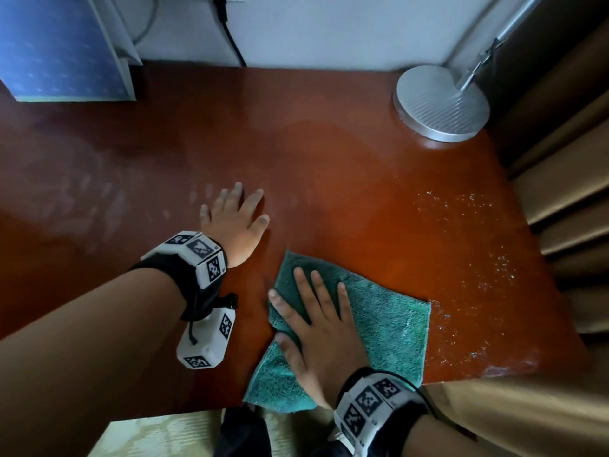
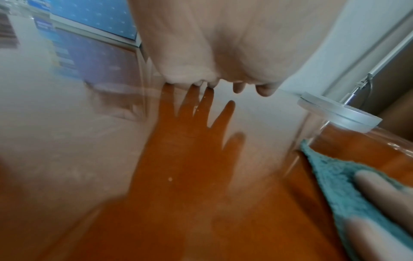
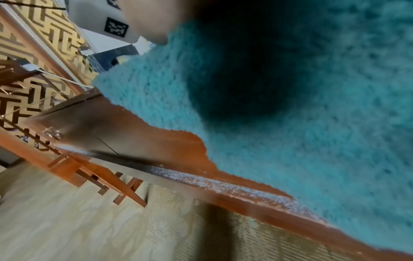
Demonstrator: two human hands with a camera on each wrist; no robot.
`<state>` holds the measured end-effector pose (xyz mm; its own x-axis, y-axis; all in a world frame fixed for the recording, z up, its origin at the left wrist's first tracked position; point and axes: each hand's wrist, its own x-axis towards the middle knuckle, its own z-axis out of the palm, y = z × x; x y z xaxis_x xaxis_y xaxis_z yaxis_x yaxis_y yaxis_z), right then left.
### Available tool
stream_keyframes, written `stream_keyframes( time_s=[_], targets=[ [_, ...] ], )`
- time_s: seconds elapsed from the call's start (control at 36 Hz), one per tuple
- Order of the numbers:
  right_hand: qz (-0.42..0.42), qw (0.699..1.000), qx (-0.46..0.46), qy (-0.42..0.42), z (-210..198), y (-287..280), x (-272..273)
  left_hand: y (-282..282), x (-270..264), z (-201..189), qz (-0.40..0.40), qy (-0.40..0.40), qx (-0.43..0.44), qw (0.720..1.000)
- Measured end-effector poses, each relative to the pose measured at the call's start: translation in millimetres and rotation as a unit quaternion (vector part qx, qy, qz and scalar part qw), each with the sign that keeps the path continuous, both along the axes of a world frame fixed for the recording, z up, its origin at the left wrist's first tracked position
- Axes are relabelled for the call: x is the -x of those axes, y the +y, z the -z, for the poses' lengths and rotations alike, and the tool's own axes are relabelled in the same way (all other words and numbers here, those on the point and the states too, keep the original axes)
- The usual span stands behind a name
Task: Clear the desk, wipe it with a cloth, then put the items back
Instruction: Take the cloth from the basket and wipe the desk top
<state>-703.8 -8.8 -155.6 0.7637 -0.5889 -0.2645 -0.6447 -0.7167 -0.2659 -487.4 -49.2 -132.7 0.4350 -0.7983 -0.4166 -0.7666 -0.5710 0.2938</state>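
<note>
Fingers [image 1: 319, 293] of the right hand [image 1: 316, 334] lie flat on the green cloth [image 1: 389, 328] near the table [image 1: 329, 153] front; left hand [image 1: 235, 222] spread, empty. Mid-wipe (specks [image 1: 461, 209] lie rightward); items seemingly not yet back.

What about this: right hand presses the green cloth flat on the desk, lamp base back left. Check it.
Wrong corner. The head view shows the lamp base at the back right; the right hand does press the cloth flat on the desk.

White wall [image 1: 329, 28] behind, tan curtains [image 1: 560, 199] at right, pale floor [image 1: 158, 437] below.
</note>
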Motion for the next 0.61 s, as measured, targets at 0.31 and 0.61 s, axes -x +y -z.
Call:
stream_keyframes(
  time_s=[0.31, 0.61],
  targets=[
    [-0.025, 1.000, 0.014, -0.002, 4, -21, 32, -14, 17, -13, 0.015, -0.019, 0.009, 1.000],
    [-0.033, 0.999, 0.024, 0.007, 5, -50, 73, -31, 53, -12, 0.060, -0.012, 0.026, 0.998]
  ],
)
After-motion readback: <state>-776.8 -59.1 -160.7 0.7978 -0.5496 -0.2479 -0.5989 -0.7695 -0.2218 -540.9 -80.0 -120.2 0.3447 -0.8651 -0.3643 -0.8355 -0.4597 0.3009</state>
